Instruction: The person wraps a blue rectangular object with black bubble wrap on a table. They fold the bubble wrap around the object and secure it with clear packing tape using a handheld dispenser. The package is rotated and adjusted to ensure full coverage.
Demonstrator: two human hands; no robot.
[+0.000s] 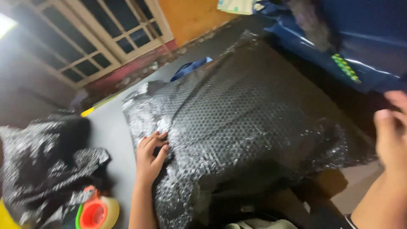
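A large bulky object wrapped in black bubble-wrap sheeting (254,127) fills the middle of the view, resting on a grey counter (112,135). Its long axis runs diagonally, from the near end by the person's body up and away toward the far right, where the wrap narrows to a rumpled corner.

The left hand (149,159) presses on the near-left flank of the bundle. Its fingers (154,140) are curled and close together, pinching or pinning a crinkled fold of the wrap; it looks placed there to hold the loose sheeting tight against the object, though whether the fingers truly grip the film or only bear down on it is hard to tell.

The right hand (392,135) is at the right edge, blurred, with its fingers loosely spread and nothing visibly in them. It hangs just beyond the right-hand end of the bundle, apart from the wrap as far as can be seen.

Down-left of the left fingers, well apart from them, lies a roll of clear packing tape with an orange core and green rim (96,213). Above it sits a crumpled heap of spare black bubble wrap (46,157). Beyond the right fingers is a glossy blue bag or sheet (360,38).
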